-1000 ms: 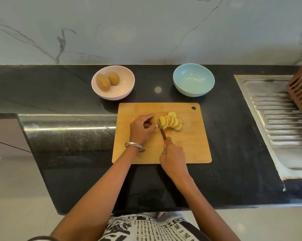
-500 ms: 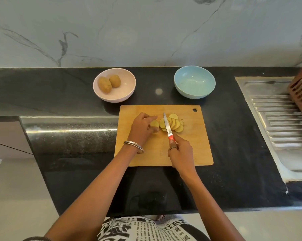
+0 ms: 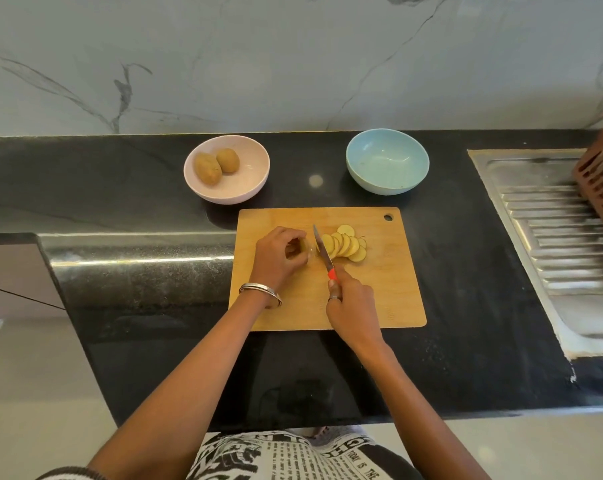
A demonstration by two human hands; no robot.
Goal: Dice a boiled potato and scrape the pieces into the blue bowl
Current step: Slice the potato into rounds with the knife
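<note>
A wooden cutting board (image 3: 379,299) lies on the black counter. On it a fan of yellow potato slices (image 3: 345,245) lies right of the knife blade (image 3: 322,249). My left hand (image 3: 281,258) curls around the small uncut potato end, mostly hidden by my fingers. My right hand (image 3: 350,303) grips the knife's red handle, the blade standing between the end piece and the slices. The blue bowl (image 3: 387,161) stands behind the board, with nothing in it.
A pink bowl (image 3: 248,188) holding two whole unpeeled potatoes (image 3: 217,165) stands behind the board's left corner. A steel sink drainboard (image 3: 549,220) lies to the right, with a brown slotted basket (image 3: 601,174) at the right edge. A marble wall rises behind.
The knife has shifted left, the blade now standing against the last end piece. My left fingers have curled tighter over that piece. The slice fan stays in place.
</note>
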